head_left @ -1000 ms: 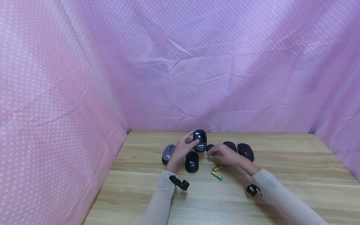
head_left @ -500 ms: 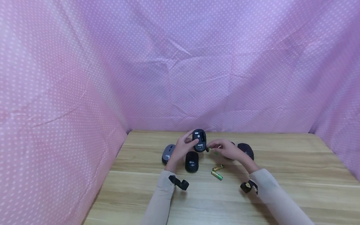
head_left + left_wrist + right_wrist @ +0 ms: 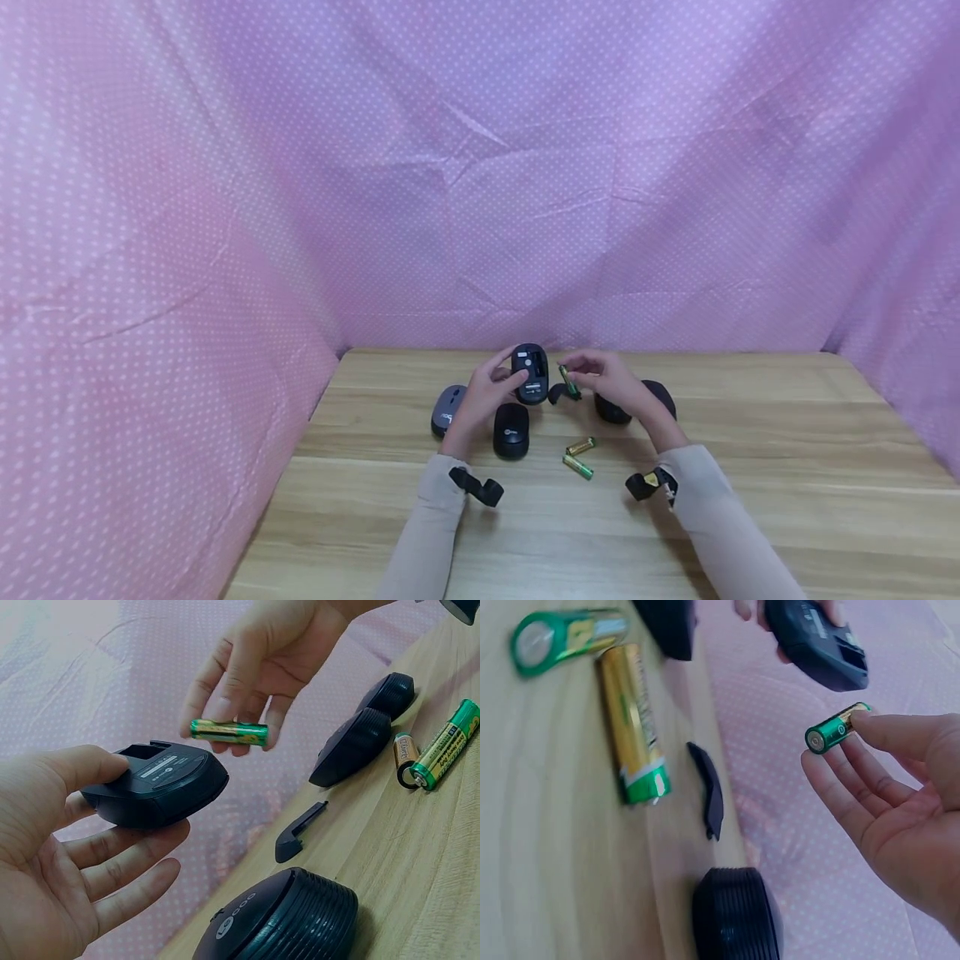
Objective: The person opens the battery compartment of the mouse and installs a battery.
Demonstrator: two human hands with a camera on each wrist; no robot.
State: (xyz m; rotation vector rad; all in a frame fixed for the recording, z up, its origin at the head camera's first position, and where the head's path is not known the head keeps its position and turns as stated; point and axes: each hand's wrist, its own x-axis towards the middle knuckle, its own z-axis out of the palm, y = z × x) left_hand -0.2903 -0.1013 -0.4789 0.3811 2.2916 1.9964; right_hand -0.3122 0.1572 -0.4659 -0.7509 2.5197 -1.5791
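Upside down in my left hand [image 3: 487, 398] is a black computer mouse [image 3: 532, 375], pinched between thumb and fingers. Its battery slot is uncovered and faces up. Just to the right of it, my right hand [image 3: 617, 390] pinches a green and gold battery [image 3: 229, 733] between thumb and fingertips. The battery is close to the mouse but apart from it. A small black battery cover [image 3: 296, 834] lies on the table below the two hands. Nearer the front, two more batteries, one [image 3: 577, 467] in front of the other battery [image 3: 581, 447], lie loose.
A black mouse [image 3: 512, 433] stands right in front of the left hand, and a grey mouse [image 3: 447, 408] to its left. Two dark mice, the nearer mouse [image 3: 613, 411] and another mouse [image 3: 662, 396], are partly hidden by the right hand. Pink dotted cloth [image 3: 480, 208] hangs behind the wooden table [image 3: 787, 450].
My right hand has risen from the tabletop, lifting the battery up beside the mouse. The cover, earlier largely behind the fingers, now shows. My left hand keeps the mouse almost still.
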